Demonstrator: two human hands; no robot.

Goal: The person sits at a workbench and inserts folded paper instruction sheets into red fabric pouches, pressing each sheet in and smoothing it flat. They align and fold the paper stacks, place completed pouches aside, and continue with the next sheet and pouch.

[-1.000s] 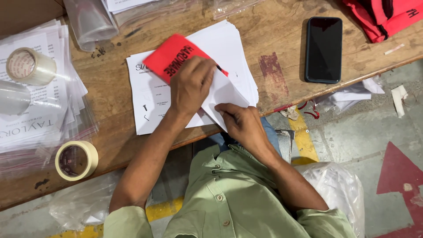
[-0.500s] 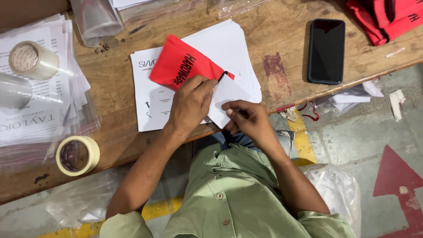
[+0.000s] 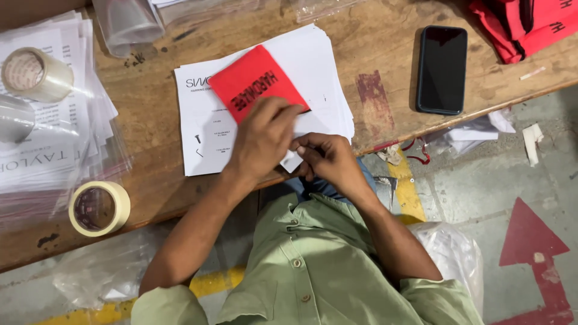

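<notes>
My left hand (image 3: pixel 264 137) and my right hand (image 3: pixel 328 157) meet at the near edge of the wooden table (image 3: pixel 385 42). Between their fingers they pinch a small folded white paper (image 3: pixel 291 160). The left fingertips reach over the lower corner of a flat red pouch with black lettering (image 3: pixel 253 81). That pouch lies on a stack of white printed sheets (image 3: pixel 198 135), which spreads out under both hands.
A black phone (image 3: pixel 442 69) lies to the right, with red bags (image 3: pixel 530 24) at the far right corner. Two tape rolls (image 3: pixel 99 207) (image 3: pixel 36 73) and clear sleeves with papers (image 3: pixel 54 156) sit left. A plastic bag (image 3: pixel 451 253) and a red arrow (image 3: pixel 530 253) are on the floor.
The white sheet that lay flat under my hands is now folded small and drawn toward the table edge, held between both hands. My left hand slid down off the red pouch.
</notes>
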